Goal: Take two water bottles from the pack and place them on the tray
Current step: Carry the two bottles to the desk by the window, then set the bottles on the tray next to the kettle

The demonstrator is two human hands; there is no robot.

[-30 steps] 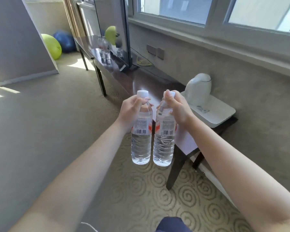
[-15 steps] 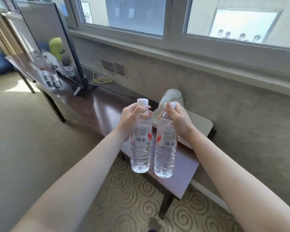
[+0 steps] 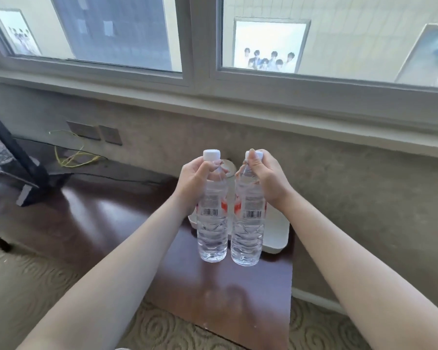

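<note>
I hold two clear water bottles upright, side by side, in the air above the dark table. My left hand grips the neck of the left bottle, just under its white cap. My right hand grips the neck of the right bottle and covers most of its cap. The white tray lies on the table directly behind the bottles, partly hidden by them. The pack is not in view.
A white rounded appliance stands on the tray behind the bottle necks. The dark wooden table runs left along the wall under the window. A TV stand foot and yellow cable sit at left. Patterned carpet lies below.
My view has turned right and drawn closer to the table. Both bottles, still held by the necks, now hang just in front of the white tray instead of over the carpet.
</note>
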